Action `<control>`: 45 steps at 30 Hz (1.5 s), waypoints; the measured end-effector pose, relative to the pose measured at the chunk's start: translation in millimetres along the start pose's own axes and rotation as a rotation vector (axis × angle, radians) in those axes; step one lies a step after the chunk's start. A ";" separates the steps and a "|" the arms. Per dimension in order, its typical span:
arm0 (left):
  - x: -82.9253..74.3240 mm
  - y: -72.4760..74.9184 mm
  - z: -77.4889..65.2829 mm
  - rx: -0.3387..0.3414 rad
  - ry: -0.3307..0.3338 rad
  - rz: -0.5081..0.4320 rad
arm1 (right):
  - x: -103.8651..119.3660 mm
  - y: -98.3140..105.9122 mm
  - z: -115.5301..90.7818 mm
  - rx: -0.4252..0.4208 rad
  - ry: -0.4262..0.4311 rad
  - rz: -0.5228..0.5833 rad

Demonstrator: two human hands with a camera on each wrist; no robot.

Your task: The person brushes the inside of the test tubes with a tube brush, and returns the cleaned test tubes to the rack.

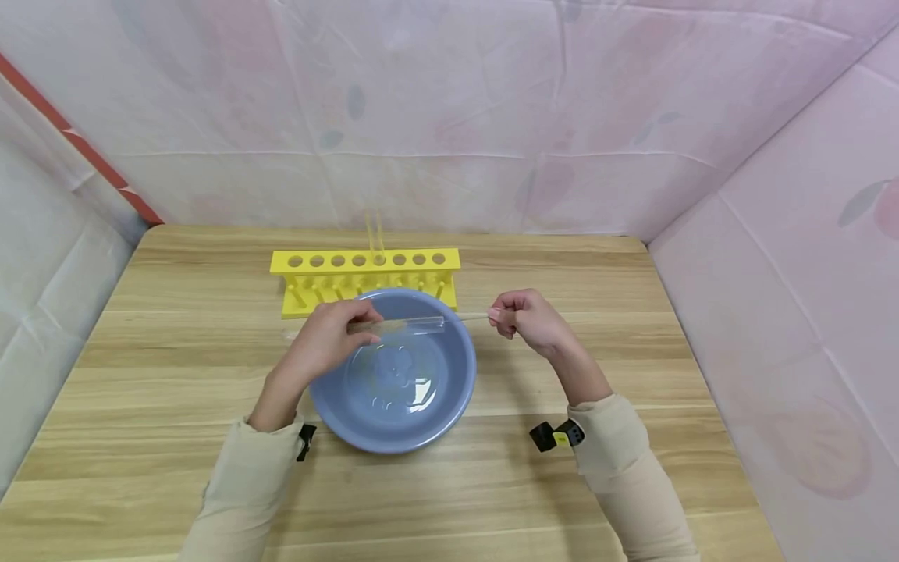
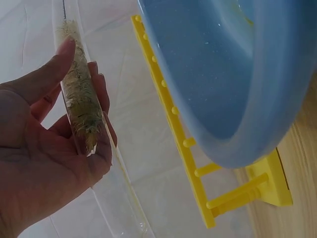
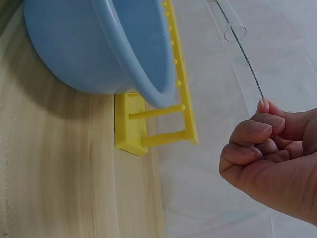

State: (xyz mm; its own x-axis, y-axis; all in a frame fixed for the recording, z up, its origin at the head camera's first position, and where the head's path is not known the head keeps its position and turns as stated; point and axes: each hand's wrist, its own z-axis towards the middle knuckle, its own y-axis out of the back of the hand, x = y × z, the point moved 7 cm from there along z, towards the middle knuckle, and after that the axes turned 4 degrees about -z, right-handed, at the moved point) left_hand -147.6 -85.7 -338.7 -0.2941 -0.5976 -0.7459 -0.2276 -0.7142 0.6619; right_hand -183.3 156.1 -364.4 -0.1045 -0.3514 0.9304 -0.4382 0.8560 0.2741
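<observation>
Over the blue basin, my left hand grips a clear glass test tube lying nearly level, its mouth toward the right. Inside the tube, the bristles of a test tube brush show between my left thumb and fingers in the left wrist view. The brush's twisted wire runs out through the tube's mouth. To the right of the basin, my right hand pinches that wire near its end between thumb and forefinger. Shallow water sits in the basin.
A yellow test tube rack stands behind the basin, with another clear test tube upright in one hole. All stand on a wood-grain table. Patterned cloth walls rise behind and at the sides.
</observation>
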 end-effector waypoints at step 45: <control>25.3 1.3 -13.5 0.023 0.025 -0.078 | -12.9 16.0 -12.1 -0.035 0.101 -0.127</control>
State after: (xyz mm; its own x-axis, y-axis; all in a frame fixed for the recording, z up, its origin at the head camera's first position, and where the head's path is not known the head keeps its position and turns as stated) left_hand -142.8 -106.7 -357.7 -0.2515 -0.5493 -0.7969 -0.2700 -0.7509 0.6027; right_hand -178.1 178.9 -369.1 0.0410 -0.4194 0.9069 -0.4105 0.8204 0.3980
